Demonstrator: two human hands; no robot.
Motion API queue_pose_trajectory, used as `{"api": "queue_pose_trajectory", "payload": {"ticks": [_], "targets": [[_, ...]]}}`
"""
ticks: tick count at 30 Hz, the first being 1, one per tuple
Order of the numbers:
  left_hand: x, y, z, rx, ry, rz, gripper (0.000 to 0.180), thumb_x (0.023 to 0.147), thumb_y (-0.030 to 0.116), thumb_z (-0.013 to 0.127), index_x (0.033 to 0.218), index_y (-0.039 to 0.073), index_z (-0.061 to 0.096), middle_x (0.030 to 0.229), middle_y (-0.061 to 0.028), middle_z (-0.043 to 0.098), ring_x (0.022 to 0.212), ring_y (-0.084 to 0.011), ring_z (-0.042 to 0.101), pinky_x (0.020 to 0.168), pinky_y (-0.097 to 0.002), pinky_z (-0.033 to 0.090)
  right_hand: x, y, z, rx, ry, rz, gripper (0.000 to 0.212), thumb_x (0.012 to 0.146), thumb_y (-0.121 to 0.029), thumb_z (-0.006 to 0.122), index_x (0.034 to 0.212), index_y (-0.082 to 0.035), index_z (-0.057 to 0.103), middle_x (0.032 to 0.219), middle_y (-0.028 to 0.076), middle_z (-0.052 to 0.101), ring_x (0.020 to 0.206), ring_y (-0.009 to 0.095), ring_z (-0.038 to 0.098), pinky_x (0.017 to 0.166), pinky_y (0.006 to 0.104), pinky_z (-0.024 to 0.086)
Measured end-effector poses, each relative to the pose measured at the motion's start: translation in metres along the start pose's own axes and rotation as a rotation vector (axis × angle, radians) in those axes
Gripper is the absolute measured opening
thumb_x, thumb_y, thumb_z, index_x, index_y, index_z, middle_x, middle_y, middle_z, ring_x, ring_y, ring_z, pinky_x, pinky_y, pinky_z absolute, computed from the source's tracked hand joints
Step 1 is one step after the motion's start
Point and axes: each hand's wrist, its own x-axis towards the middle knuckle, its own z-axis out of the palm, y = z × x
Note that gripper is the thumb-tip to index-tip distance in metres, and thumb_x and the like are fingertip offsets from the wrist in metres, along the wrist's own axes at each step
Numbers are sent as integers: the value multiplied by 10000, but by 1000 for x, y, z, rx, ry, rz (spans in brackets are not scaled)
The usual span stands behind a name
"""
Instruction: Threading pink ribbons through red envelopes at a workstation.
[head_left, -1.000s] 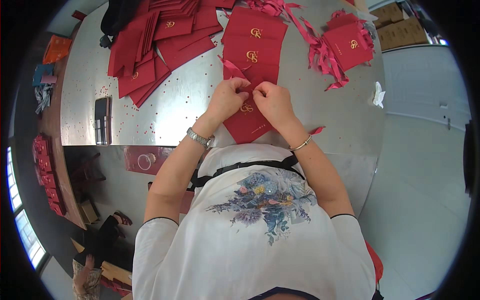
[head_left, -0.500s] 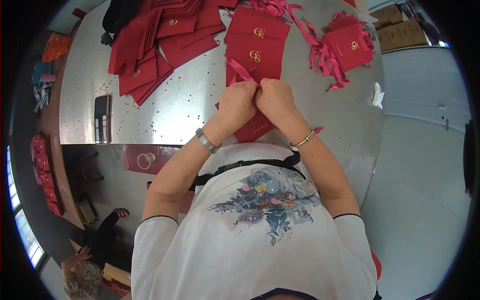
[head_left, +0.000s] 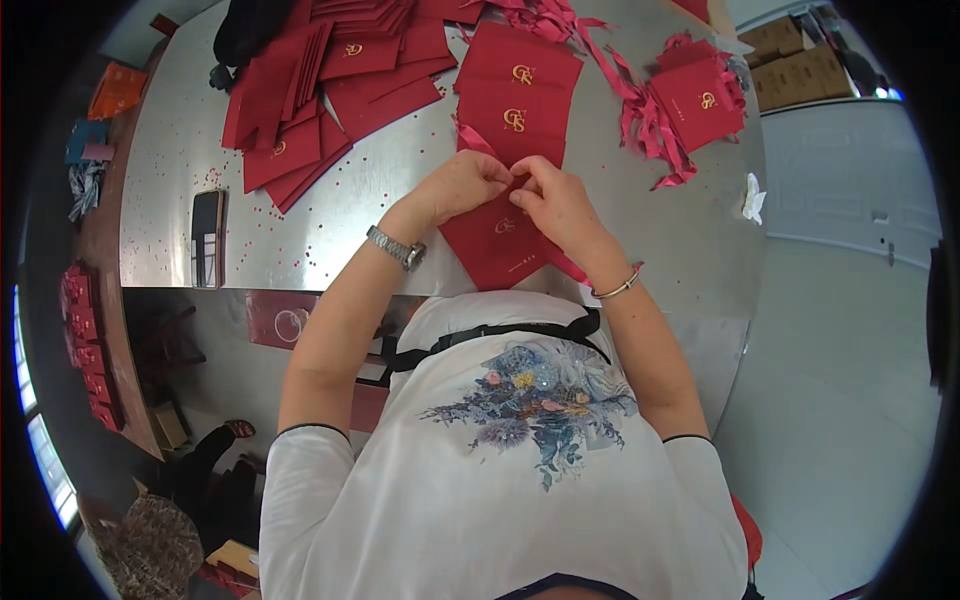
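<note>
- Here, a dark phone [head_left: 207,238] is lying on the metal worktop [head_left: 330,215], far left.
- The left hand [head_left: 462,186] is pinching a red ribbon [head_left: 478,140].
- The red card [head_left: 500,243] is lying under both hands, at the worktop's near edge.
- The right hand [head_left: 556,203] is gripping the same ribbon.

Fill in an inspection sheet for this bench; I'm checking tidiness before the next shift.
Surface: metal table, speckled with small red scraps.
Job's things: red folder at the near edge, a red ribbon at its top.
Clutter: fanned pile of red folders, loose ribbons, dark phone, white scrap.
Hands: left hand and right hand pinch the ribbon together over the folder.
Cables: nothing seen.
Surroundings: cardboard boxes and pale floor.
</note>
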Motion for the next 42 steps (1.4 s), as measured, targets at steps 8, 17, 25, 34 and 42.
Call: {"api": "queue_pose_trajectory", "payload": {"ticks": [8, 17, 25, 34, 42], "targets": [[-5, 0, 9, 473, 425, 212, 102, 830, 63, 602, 893, 0, 652, 800, -162, 673, 745, -250, 668, 685, -339, 520, -3, 3, -4, -87, -47, 97, 336, 782, -67, 652, 1090, -29, 524, 750, 126, 618, 721, 274, 618, 685, 368, 486], [-36, -10, -2, 273, 746, 133, 243, 849, 66, 576, 1088, 59, 621, 943, -161, 636, 845, -318, 630, 747, -373, 509, -7, 15, -4, -103, -17, 111, 360, 771, -68, 657, 1106, -31, 529, 733, 102, 584, 702, 232, 590, 677, 341, 477], [-55, -17, 11, 385, 395, 150, 200, 765, 59, 686, 963, 40, 672, 933, -120, 624, 850, -243, 607, 763, -332, 488, -31, 16, -10, -50, 28, 57, 544, 762, -58, 665, 1280, -60, 496, 702, 98, 551, 673, 213, 573, 659, 333, 466], [-50, -29, 6, 346, 364, -3, 191, 792, 108, 669, 934, -17, 642, 873, -122, 652, 765, -204, 621, 722, -310, 494, -139, 37, -85, 342, -31, 354, 437, 810, 3, 644, 1238, -58, 579, 814, 10, 628, 718, 83, 552, 638, 251, 459], [-49, -26, 3, 242, 318, -66, 185, 781, 96, 647, 920, -25, 636, 897, -164, 655, 831, -278, 627, 764, -344, 487, -143, 9, -86, 967, 6, 121, 432, 818, 39, 639, 1241, -6, 570, 1106, 95, 640, 902, 139, 620, 829, 270, 499]]}}
